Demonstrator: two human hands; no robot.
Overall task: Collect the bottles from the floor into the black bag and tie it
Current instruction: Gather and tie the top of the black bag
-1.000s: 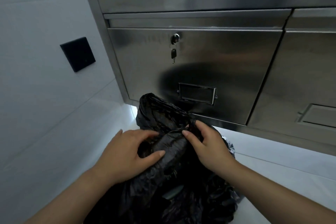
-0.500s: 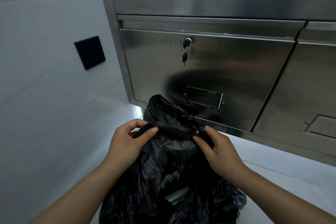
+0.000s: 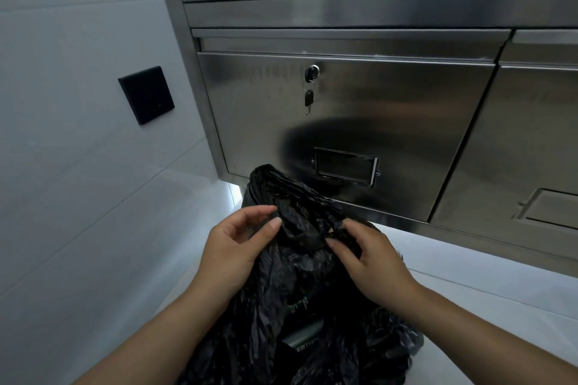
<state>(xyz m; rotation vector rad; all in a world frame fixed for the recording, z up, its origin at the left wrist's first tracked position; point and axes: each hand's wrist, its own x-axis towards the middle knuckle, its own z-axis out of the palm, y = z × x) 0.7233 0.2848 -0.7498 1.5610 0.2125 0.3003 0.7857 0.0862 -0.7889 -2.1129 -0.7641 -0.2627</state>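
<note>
The black bag [image 3: 300, 300] sat on the pale floor [image 3: 488, 309] just in front of a steel cabinet [image 3: 391, 122], its crumpled top gathered into a twisted strip that rose toward the cabinet's lower edge. Through the thin plastic low down, a dark shape with faint lettering showed, likely a bottle [image 3: 305, 341], though too dim to be sure. The left hand [image 3: 233, 247] was at the bag's left side, thumb and forefinger loosely curled and nearly meeting at a fold of the plastic; whether they actually pinched it could not be told. The right hand [image 3: 372, 255] pressed on the right side, fingers bent and closed on a bunched piece of the neck. Above, a key [image 3: 309, 99] hung from the lock [image 3: 312, 71] in the cabinet door, with a label holder [image 3: 345, 166] lower down. A black plate [image 3: 146, 94] was fixed to the tiled wall [image 3: 72, 166] at left.
</note>
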